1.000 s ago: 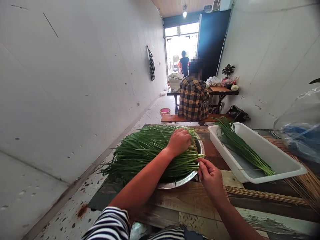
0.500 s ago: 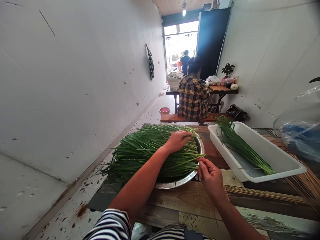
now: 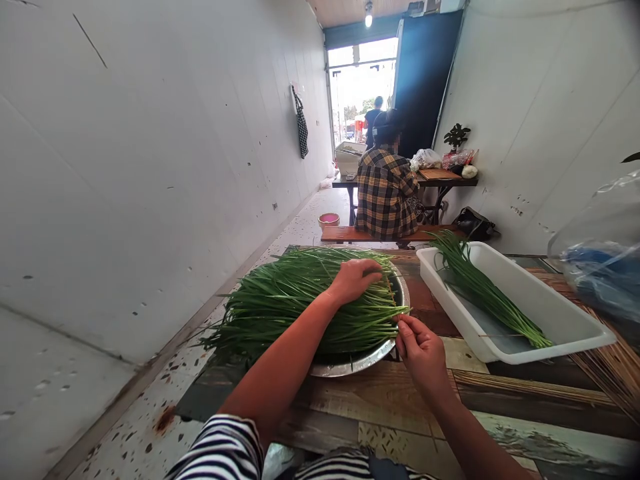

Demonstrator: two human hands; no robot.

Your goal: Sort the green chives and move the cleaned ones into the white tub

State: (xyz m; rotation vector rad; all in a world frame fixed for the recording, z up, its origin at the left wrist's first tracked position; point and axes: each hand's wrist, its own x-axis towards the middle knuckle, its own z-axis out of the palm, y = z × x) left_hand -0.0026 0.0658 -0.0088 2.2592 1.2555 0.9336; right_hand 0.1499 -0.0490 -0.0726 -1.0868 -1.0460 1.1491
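A big pile of long green chives [image 3: 290, 300] lies across a round metal tray [image 3: 360, 362] on the wooden table. My left hand [image 3: 355, 279] rests on top of the pile near its cut ends, fingers curled down onto the stalks. My right hand [image 3: 421, 350] is at the tray's right rim, thumb and fingers pinched on the ends of a few stalks. A white plastic tub [image 3: 545, 313] to the right holds a small bunch of chives [image 3: 480, 290].
A bundle of thin bamboo skewers [image 3: 613, 377] lies at the right table edge, under a clear plastic bag [image 3: 600, 247]. A person in a plaid shirt [image 3: 386, 193] sits on a bench ahead, back turned. A white wall runs along the left.
My left hand's fingers have shifted slightly on the pile, from a bunched fist to a looser curl. My right hand stays pinched at the stalk ends.
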